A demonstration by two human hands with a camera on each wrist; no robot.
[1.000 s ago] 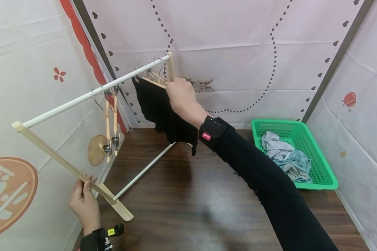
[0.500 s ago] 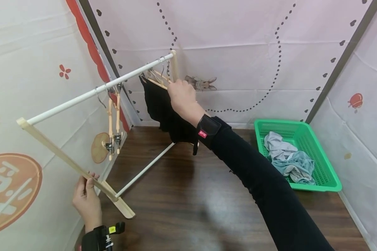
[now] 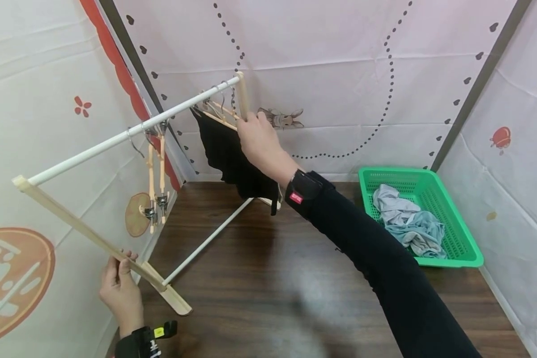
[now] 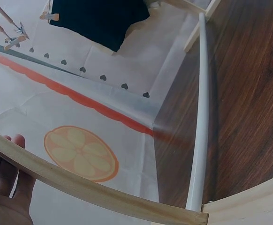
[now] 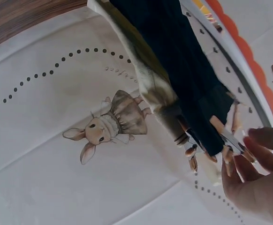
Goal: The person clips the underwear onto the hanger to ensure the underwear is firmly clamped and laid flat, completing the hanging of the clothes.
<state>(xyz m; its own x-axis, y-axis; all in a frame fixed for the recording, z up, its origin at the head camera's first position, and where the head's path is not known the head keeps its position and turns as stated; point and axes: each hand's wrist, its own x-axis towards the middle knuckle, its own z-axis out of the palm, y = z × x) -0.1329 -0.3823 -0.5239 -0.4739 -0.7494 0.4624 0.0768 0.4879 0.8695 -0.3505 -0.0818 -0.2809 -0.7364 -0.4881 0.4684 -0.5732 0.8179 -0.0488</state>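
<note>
A wooden clothes rack with a white top rail (image 3: 94, 147) stands at the left in the head view. My left hand (image 3: 122, 293) grips its near wooden upright (image 3: 71, 220) low down, the thumb on the near side. A black garment (image 3: 232, 156) hangs from a wooden hanger (image 3: 219, 120) near the rail's far end. My right hand (image 3: 264, 144) is at the hanger's near end; in the right wrist view its thumb and fingers pinch a clip (image 5: 229, 138) at the garment's edge. Behind the black garment hangs a pale one (image 5: 150, 84).
Further along the rail hang bare wooden hangers (image 3: 151, 179) with metal clips. On the brown floor (image 3: 313, 278) at the right stands a green basket (image 3: 461, 223) holding crumpled grey and blue-green clothes (image 3: 407, 219). Printed cloth walls enclose the space, and a lower white bar (image 3: 208, 242) joins the rack's feet.
The black garment's lower edge hangs slightly higher than before, showing more of the rack's far foot. Both hands stay at about the same places on rack and hanger; the head view shifts slightly.
</note>
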